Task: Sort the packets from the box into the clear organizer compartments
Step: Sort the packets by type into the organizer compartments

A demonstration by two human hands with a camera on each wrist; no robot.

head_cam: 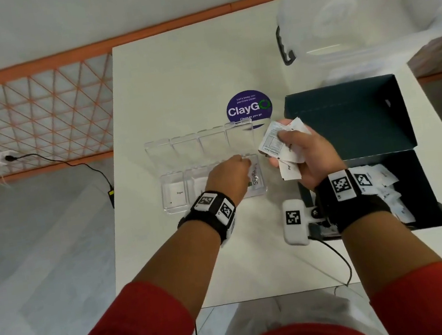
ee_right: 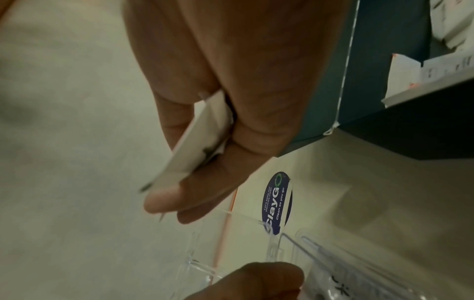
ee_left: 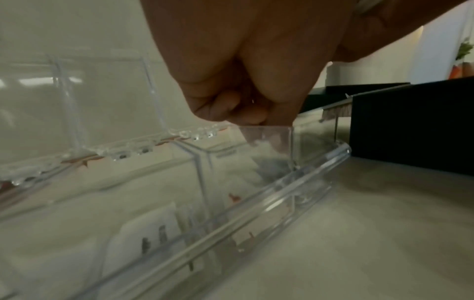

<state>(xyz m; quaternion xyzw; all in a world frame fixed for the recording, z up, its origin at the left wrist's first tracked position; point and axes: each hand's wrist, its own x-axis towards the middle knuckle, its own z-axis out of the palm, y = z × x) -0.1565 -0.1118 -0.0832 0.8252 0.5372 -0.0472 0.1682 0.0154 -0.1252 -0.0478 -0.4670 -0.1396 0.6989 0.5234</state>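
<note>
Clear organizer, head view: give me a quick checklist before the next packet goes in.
1. Clear plastic organizer lids open: ok.
2. Right hand grips a bunch of white paper packets: ok.
3. Left hand out of the compartments: not ok, its fingers sit at the Stevia packet compartment.
4. Left hand holds a packet: cannot tell.
5. Sugar packet alone in the leftmost compartment: ok.
6. Dark open box has packets left: ok.
</note>
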